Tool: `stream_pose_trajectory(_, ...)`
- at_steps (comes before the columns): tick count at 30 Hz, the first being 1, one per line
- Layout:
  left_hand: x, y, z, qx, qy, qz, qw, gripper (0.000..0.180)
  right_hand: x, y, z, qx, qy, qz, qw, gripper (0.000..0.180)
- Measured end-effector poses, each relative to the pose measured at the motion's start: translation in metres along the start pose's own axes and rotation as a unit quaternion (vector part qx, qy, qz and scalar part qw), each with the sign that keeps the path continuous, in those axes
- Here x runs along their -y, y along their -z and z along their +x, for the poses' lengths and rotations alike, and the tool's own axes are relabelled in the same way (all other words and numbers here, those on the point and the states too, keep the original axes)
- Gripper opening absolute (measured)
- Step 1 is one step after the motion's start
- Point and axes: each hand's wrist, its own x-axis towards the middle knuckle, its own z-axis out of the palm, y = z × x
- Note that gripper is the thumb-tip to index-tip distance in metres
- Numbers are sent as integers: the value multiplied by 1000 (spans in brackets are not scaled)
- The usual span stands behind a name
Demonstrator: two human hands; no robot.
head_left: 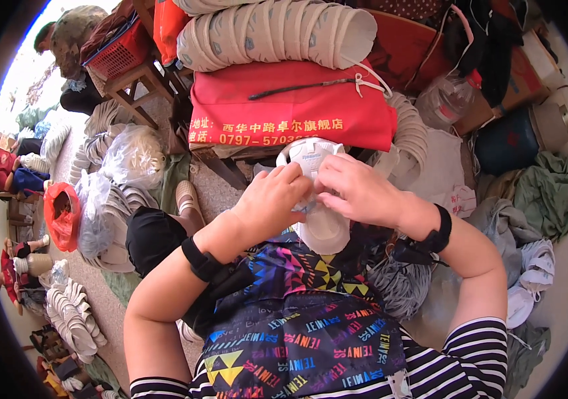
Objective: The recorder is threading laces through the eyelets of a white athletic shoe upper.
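Note:
In front of my chest, both hands are closed on a white piece that looks like a shoe upper. Its rounded end points toward my apron, and a labelled, collar-like part shows at the far side. My left hand grips its left edge with curled fingers. From the right, my right hand pinches the middle, its fingertips close to those of the left. What lies between the fingertips is too small to make out. Just beyond is a red cloth with a thin dark rod lying on it.
A long nested stack of pale uppers lies across the far side of the red cloth. Piled uppers and plastic bags cover the floor at left, near a red bag. On the right are a clear plastic jug, a dark blue container and green cloth.

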Motion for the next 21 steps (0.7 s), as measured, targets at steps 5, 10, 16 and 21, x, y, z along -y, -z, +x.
stream_pose_trajectory(5,7,-1,-2,10,-17,32,999,39,-9,-15,8,-18,77,10,997,11)
stream_pose_trajectory(10,7,-6,-4,-46,2,39,998,37,-7,-19,15,-21,37,53,998,4)
stream_pose_trajectory(16,9,-6,-4,-89,20,24,996,28,-8,-19,24,6,9,-14,1000,6)
stream_pose_trajectory(21,18,-11,-9,-128,-12,-97,987,20,-8,-18,41,80,-59,34,994,12)
